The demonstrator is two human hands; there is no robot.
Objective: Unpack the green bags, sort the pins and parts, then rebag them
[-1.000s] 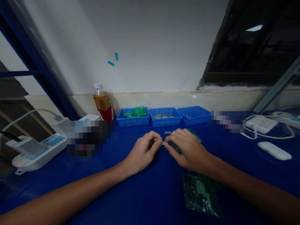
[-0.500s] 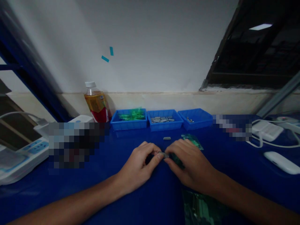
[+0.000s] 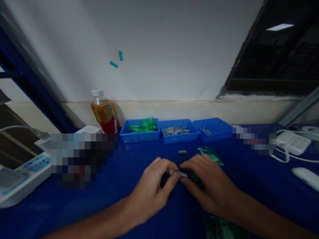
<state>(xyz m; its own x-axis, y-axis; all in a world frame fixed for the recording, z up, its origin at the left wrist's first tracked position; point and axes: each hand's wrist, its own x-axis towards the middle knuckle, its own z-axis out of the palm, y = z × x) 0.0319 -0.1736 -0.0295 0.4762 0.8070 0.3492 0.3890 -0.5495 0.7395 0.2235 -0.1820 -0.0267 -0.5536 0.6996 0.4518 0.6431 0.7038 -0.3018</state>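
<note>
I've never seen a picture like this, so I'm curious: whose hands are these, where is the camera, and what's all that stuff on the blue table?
There is no machine here, just a person's two bare hands. The camera sits on that person's head and looks down, so you see what they see. The left hand and the right hand meet in the middle, and their fingertips pinch a small metal piece between them. A second metal piece lies loose on the blue table, and a green packet lies just beyond the right hand. Farther back stand three blue trays: the left tray holds green parts, the middle tray holds grey metal pieces, and the right tray holds only a few bits. A drink bottle stands by the wall.
</note>
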